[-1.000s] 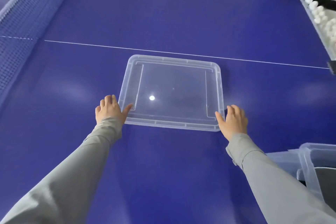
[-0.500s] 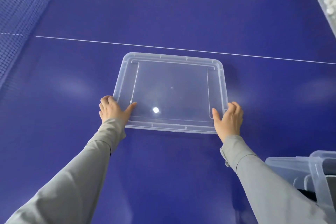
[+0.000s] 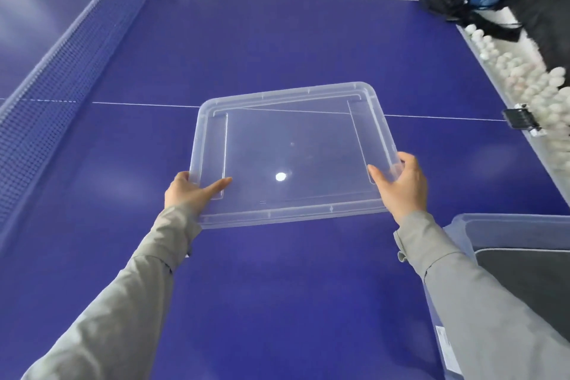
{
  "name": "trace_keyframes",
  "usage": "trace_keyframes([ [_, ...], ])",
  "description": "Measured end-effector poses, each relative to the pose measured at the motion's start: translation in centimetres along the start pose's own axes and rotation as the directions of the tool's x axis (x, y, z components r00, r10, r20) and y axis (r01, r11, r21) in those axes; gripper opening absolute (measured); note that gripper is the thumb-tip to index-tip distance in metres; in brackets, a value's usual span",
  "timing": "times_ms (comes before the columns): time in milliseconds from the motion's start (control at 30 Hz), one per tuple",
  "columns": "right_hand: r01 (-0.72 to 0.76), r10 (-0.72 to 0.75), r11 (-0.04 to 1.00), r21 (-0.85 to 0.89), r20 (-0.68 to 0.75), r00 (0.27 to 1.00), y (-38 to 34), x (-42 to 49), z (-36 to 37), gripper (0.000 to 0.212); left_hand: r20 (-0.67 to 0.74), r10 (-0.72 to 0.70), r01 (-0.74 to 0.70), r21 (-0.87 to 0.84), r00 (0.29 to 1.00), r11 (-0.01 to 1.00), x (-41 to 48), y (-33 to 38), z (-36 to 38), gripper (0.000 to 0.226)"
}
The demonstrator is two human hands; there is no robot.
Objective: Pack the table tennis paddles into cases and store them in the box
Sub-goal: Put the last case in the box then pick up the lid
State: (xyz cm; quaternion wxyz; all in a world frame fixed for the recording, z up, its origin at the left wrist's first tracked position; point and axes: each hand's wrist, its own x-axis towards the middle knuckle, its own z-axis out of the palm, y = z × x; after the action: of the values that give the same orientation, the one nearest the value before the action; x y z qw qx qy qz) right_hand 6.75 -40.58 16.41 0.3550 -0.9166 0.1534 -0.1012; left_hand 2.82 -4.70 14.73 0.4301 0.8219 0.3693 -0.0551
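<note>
The clear lid [image 3: 293, 151] of the box sits in both your hands over the middle of the blue surface [image 3: 277, 40], turned askew to the white centre line [image 3: 142, 104], which shows through the plastic. Your left grip [image 3: 188, 194] holds the near left corner, thumb lying on top and fingers under the rim. Your right grip [image 3: 404, 188] clasps the near right corner, thumb on top and fingers curled round the edge. Whether the near edge touches the surface, you cannot tell. The clear box [image 3: 493, 219] itself stands at the lower right, just beside your right sleeve [image 3: 462, 287], with something dark and flat [image 3: 530, 274] inside. The net [image 3: 61, 65] runs along your left. A trough of white balls [image 3: 524, 77] lines the far right edge.
</note>
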Motion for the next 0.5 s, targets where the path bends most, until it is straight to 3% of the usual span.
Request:
trace_keyframes([
  [300, -0.010, 0.017, 0.999, 0.045, -0.145, 0.989, 1.4, -4.8, -10.5, 0.060, -0.088, 0.228, -0.234, -0.070, 0.970, 0.970, -9.9, 2.9, -0.9, 0.061],
  [500, -0.002, 0.007, 1.000, 0.027, -0.167, 0.986, 5.2, -7.0, -15.7, 0.060, -0.103, 0.237, -0.246, -0.084, 0.966, 0.966, -16.6, 3.1, 1.1, 0.052],
])
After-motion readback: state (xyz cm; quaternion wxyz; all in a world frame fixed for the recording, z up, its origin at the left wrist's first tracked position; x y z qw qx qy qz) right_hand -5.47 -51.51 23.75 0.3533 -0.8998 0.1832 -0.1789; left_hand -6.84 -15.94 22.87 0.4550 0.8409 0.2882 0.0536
